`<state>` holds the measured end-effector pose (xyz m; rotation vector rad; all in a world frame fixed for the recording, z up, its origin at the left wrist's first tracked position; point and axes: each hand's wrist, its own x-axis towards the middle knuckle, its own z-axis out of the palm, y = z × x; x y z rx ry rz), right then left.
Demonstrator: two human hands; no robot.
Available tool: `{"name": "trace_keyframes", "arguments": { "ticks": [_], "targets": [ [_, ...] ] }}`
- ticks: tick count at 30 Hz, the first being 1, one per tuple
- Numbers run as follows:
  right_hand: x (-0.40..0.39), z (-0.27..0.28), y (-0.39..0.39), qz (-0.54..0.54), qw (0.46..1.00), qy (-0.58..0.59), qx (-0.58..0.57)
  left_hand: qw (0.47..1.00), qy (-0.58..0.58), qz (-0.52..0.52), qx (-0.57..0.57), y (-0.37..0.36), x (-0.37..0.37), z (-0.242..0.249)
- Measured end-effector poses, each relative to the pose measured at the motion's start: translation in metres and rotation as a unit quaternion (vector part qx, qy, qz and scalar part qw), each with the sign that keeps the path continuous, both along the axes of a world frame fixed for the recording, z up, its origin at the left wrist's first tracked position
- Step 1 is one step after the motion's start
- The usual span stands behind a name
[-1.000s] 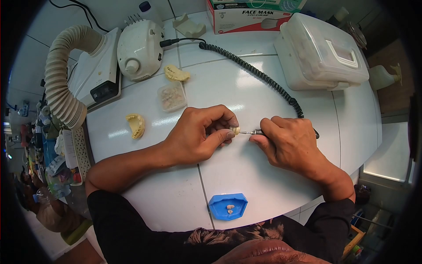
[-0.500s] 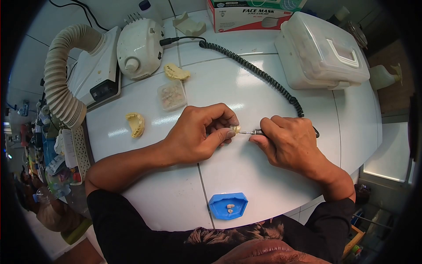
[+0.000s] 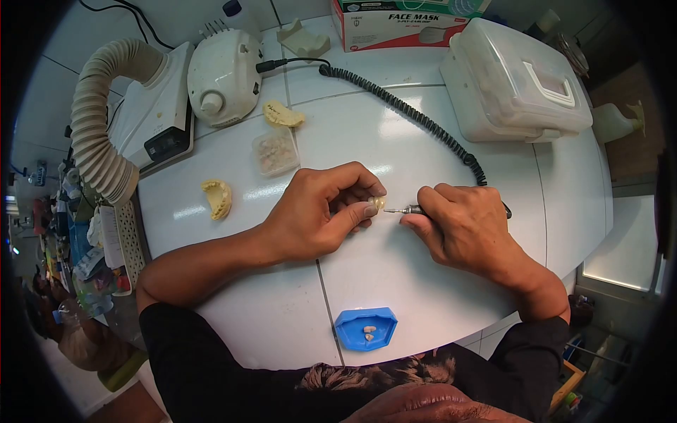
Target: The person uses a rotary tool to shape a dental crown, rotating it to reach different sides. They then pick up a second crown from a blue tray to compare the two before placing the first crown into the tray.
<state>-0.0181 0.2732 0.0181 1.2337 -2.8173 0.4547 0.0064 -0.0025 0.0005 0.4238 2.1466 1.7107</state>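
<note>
Over the middle of the white tiled table, my left hand (image 3: pixel 321 211) pinches a small dental crown piece (image 3: pixel 379 202), cream-coloured and partly covered by the fingertips. My right hand (image 3: pixel 462 229) is wrapped round a rotary handpiece (image 3: pixel 416 210), whose thin metal bur points left at the crown piece. A narrow gap shows between the bur tip and the piece. Below the hands, a blue tray (image 3: pixel 345 337) holds a few small tooth-coloured pieces (image 3: pixel 369 330). Most of the handpiece body is hidden in my right hand.
A coiled black cord (image 3: pixel 402 106) runs from the white control unit (image 3: pixel 224 81) toward my right hand. Yellow dental casts (image 3: pixel 218 199), a clear box (image 3: pixel 276 152), a ribbed hose (image 3: pixel 99 120) and a dust-collector unit (image 3: pixel 173 106) stand left. A lidded case (image 3: pixel 518 84) and mask box (image 3: pixel 405 27) stand behind.
The bur tip has drawn slightly away from the dental crown piece. My left fingers have shifted a little, turning the piece slightly. Everything else stays in place.
</note>
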Motion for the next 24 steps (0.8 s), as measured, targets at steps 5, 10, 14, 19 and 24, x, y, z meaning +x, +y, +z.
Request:
{"name": "trace_keyframes", "arguments": {
  "ticks": [5,10,14,19,24],
  "targets": [
    [-0.0007,-0.0003,0.0012,-0.004,1.000,-0.010,-0.005,1.000,0.015,-0.022,0.006,-0.0020,-0.0018,-0.0033],
    [-0.0014,0.0007,0.0018,-0.005,1.000,-0.024,0.001,0.999,-0.041,0.000,0.023,-0.0003,-0.0019,-0.0012],
    [-0.0018,0.0010,0.0020,-0.003,1.000,-0.024,-0.011,0.997,-0.050,-0.005,0.053,-0.0007,-0.0020,-0.0048],
    [-0.0030,-0.0043,0.0017,0.011,0.999,-0.001,-0.049,0.997,-0.033,-0.043,0.062,-0.0010,-0.0015,-0.0052],
    [-0.0031,-0.0043,0.0007,0.024,0.998,0.005,-0.064,0.995,-0.037,-0.049,0.084,-0.0017,-0.0020,-0.0061]
  ]
}}
